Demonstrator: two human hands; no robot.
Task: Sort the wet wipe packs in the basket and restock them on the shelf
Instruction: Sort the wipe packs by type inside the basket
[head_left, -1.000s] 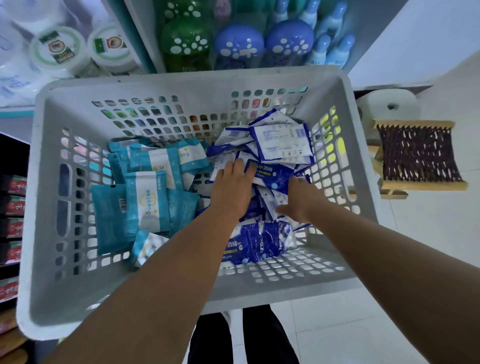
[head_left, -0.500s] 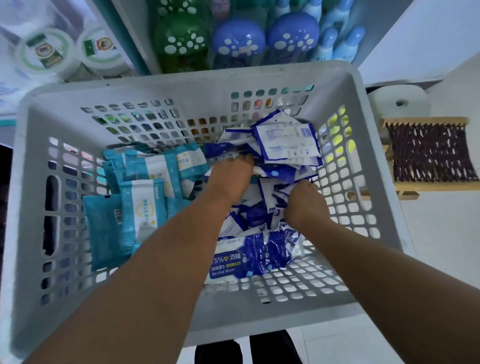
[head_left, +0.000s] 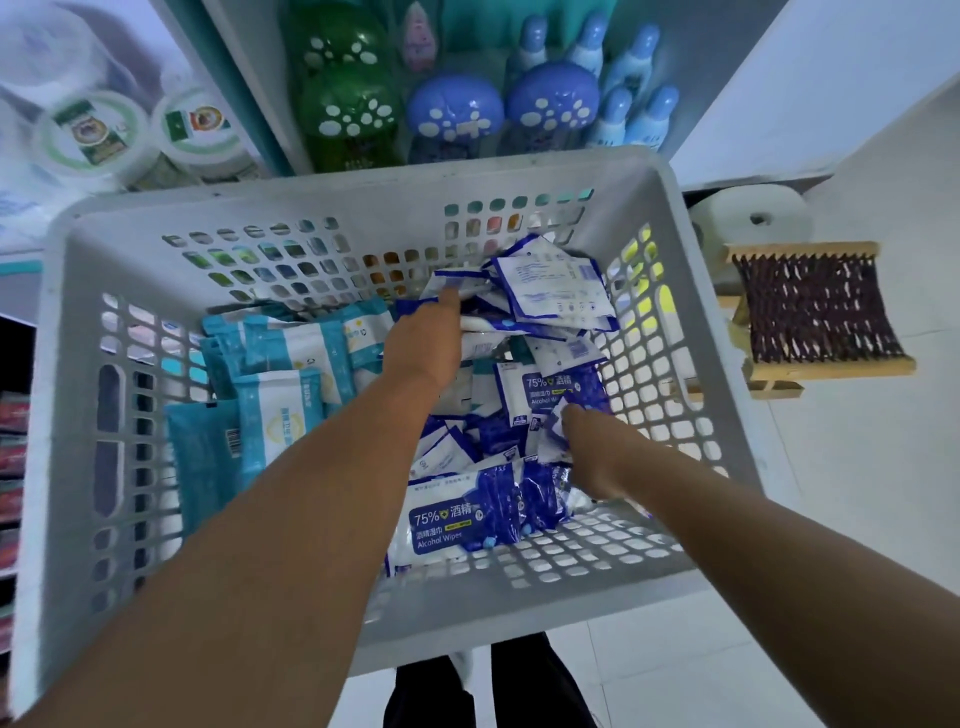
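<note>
A grey perforated basket (head_left: 363, 179) holds two groups of wet wipe packs. Teal and white packs (head_left: 275, 410) lie stacked on its left side. Blue and white alcohol wipe packs (head_left: 452, 519) are heaped loosely on the right, with several white-backed ones (head_left: 553, 291) at the far corner. My left hand (head_left: 423, 340) reaches into the far part of the blue heap, its fingers stretched forward against the packs and partly hidden by them. Nearer to me, my right hand (head_left: 597, 452) pinches a small blue pack (head_left: 557, 434) at the heap's near right.
Behind the basket a shelf carries green bottles (head_left: 345, 109), blue bottles (head_left: 553, 104) and round white tubs (head_left: 93, 132). On the floor at the right stand a wooden frame with dark netting (head_left: 815, 306) and a white roll (head_left: 753, 218). My legs show under the basket.
My left hand has slid farther up the blue heap toward the basket's far wall. My right hand has moved to the right and taken hold of a small blue pack.
</note>
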